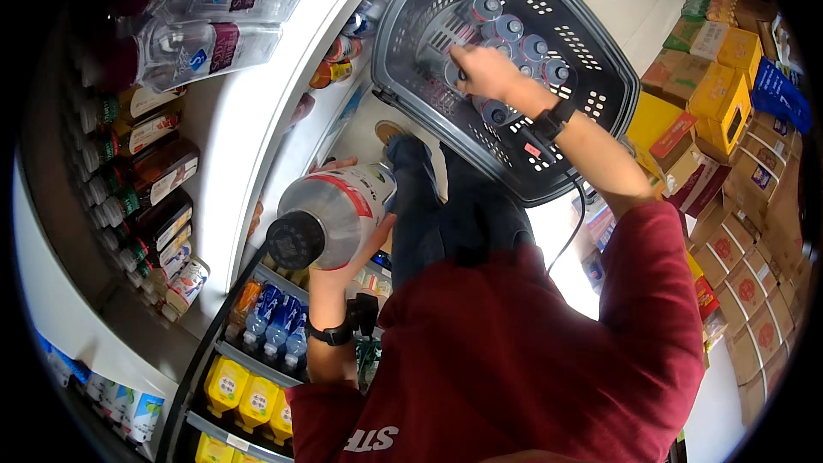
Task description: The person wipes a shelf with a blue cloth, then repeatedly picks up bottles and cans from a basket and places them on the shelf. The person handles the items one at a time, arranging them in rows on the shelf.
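A large clear plastic bottle point(341, 199) with a black cap and a red and white label rests in my left hand point(366, 247), its cap tilted towards the camera. My right hand point(482, 71) reaches into a dark grey plastic shopping basket point(443, 135), with its fingers curled at the black cap of a bottle there. Several clear bottles point(533, 48) with dark caps stand in the basket around that hand. How much of the bottle under my right fingers is gripped is partly hidden by the hand.
Lit store shelves at the left hold clear soda bottles point(218, 45) and dark bottles point(173, 167). Below are blue-labelled bottles point(280, 321) and yellow cartons point(257, 399). Cardboard boxes point(746, 289) are stacked at the right. A black cable point(582, 218) hangs beside the basket.
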Motion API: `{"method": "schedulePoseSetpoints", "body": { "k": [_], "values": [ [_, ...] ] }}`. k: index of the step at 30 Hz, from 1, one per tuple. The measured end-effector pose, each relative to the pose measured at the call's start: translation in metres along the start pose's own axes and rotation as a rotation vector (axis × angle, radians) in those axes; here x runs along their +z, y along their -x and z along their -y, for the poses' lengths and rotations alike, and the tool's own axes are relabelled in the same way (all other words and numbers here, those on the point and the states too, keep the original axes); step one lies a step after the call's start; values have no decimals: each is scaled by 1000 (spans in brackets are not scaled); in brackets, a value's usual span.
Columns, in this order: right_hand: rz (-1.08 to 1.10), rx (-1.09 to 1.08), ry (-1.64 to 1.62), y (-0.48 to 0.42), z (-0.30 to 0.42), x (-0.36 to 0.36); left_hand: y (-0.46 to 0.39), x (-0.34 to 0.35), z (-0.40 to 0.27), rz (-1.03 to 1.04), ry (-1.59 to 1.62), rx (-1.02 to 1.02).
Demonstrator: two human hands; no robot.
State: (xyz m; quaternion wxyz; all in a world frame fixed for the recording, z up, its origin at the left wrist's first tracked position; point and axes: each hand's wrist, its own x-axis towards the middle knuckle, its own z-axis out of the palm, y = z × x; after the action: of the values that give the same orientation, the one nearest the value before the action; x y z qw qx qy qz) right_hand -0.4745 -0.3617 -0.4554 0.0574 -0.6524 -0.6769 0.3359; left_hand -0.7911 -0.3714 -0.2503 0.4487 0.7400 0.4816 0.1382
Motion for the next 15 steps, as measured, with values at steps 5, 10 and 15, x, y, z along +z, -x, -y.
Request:
{"method": "schedulePoseSetpoints", "body": {
  "k": [5,10,15],
  "values": [
    [207,-22,90,8,-16,45,-9,7,13,7,56,-44],
    [352,69,98,14,-46,74,-21,17,16,27,68,-26],
    [390,51,-52,16,-53,67,-28,28,20,55,100,-65]
  ]
}}
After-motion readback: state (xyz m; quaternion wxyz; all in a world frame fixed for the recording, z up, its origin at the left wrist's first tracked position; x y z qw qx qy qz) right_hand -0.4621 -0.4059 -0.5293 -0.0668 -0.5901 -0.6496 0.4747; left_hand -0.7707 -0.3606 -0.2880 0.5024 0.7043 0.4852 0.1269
